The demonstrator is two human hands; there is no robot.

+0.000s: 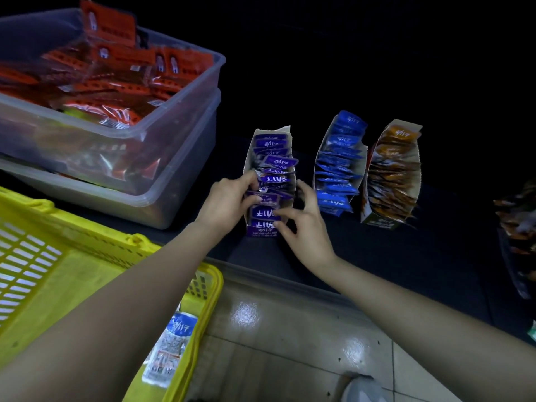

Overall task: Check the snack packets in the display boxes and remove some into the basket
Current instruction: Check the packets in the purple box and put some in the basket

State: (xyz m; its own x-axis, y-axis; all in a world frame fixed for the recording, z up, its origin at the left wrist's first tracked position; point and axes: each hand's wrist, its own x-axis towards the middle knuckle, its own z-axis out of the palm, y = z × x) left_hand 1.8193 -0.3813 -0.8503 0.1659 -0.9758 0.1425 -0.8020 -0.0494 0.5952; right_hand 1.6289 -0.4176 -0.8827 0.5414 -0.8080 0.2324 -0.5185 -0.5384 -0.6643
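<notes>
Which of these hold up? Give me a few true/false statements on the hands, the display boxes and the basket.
1. Both the left hand and the right hand are at the purple cardboard display box. True.
2. The yellow plastic basket holds nothing. False: a white-and-blue packet lies in it.
3. The blue cardboard display box stands between the purple one and the orange-brown cardboard display box. True.
4. The right hand lifts an orange packet. False: its fingers touch purple packets at the box's near end.
5. The clear plastic tubs hold blue packets. False: red packets.
</notes>
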